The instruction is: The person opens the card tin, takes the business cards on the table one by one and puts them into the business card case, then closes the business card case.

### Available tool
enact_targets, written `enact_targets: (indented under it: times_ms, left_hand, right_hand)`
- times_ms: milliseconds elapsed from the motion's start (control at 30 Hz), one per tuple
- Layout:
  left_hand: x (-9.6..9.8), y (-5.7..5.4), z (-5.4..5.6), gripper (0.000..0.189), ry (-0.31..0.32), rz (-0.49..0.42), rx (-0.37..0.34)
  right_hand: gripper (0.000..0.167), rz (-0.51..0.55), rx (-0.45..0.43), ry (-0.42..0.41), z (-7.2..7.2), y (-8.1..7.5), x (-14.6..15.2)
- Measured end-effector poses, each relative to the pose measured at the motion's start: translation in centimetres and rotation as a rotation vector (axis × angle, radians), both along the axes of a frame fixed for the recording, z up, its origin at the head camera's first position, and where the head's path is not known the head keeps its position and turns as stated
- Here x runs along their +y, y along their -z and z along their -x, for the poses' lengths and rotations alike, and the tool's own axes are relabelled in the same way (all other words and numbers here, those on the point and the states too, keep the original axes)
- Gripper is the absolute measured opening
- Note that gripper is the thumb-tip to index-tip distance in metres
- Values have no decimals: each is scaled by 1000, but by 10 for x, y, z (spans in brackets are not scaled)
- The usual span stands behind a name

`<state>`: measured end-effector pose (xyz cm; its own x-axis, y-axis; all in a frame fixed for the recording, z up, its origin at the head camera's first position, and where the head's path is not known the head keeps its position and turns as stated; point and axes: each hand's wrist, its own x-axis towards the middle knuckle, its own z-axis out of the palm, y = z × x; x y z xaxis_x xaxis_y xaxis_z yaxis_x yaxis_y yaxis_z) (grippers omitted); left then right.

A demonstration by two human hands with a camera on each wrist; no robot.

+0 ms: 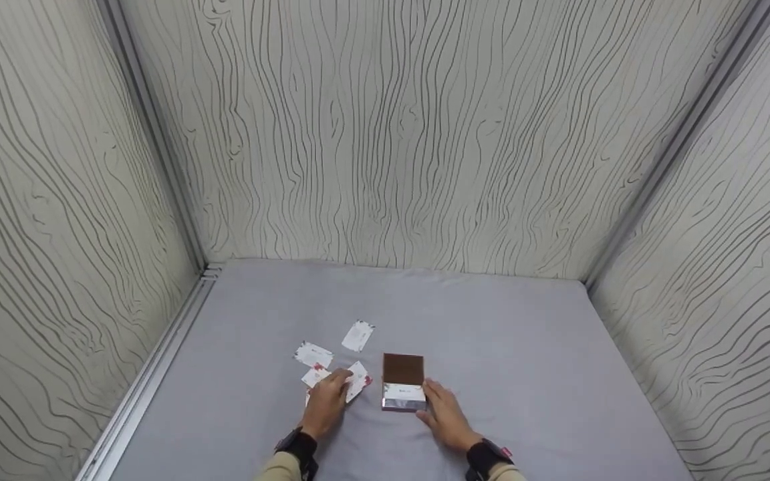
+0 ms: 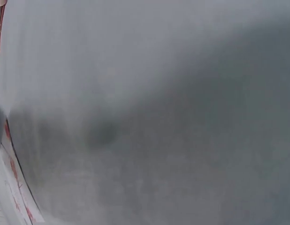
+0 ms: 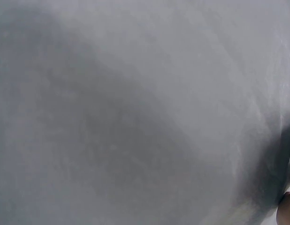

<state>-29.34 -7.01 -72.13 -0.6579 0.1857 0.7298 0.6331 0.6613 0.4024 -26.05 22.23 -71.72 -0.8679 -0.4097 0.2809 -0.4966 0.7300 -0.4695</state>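
Note:
In the head view, my left hand (image 1: 326, 401) reaches over white cards with red floral corners. Its thumb and index finger pinch one red-flowered card (image 1: 359, 382), which sticks out to the right; another card (image 1: 315, 375) shows on the hand's left side. To the right stands a brown card case (image 1: 404, 369), lid folded back, with a white card (image 1: 404, 392) in its front part. My right hand (image 1: 447, 415) holds the case at its near right corner, thumb at the front and fingers along the side. Card edges (image 2: 18, 173) show in the left wrist view.
Two white cards with dark leafy corners lie beyond the left hand, one card (image 1: 313, 355) close by and one card (image 1: 358, 336) farther back. A grey cloth (image 1: 525, 347) covers the table. Wood-patterned panels (image 1: 385, 133) stand at the back and both sides.

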Motion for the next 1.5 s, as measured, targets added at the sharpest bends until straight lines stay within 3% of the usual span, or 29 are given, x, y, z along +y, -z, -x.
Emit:
enact_targets:
  times_ms: [300,467,633,867,1033,1133,1367,1500]
  left_hand:
    - [-1,-3,1,41,-12,-2,-99]
    - [1,-6,5,43,-61,-66,-107]
    - [5,-11,9,50,-105,-97,-163]
    - [8,-15,9,77,-40,-117,-277]
    - [12,-18,11,98,-19,-95,-277]
    - [17,-19,13,88,-16,-110,-251]
    - [32,-22,16,37,-56,-214,-222]
    - [40,-26,16,22,-64,-259,-219]
  right_hand:
    - [56,9,-19,-1,2,2,0]
    - [57,-3,-54,2,1,1,0]
    - [54,2,-6,-6,0,1,0]
    - [54,1,-15,-3,1,3,0]
    - [55,1,-49,8,1,3,-1]
    - [56,-7,-49,8,1,2,-1]
    - [54,3,16,-10,1,2,-2]
    - [55,5,-23,2,1,3,-1]
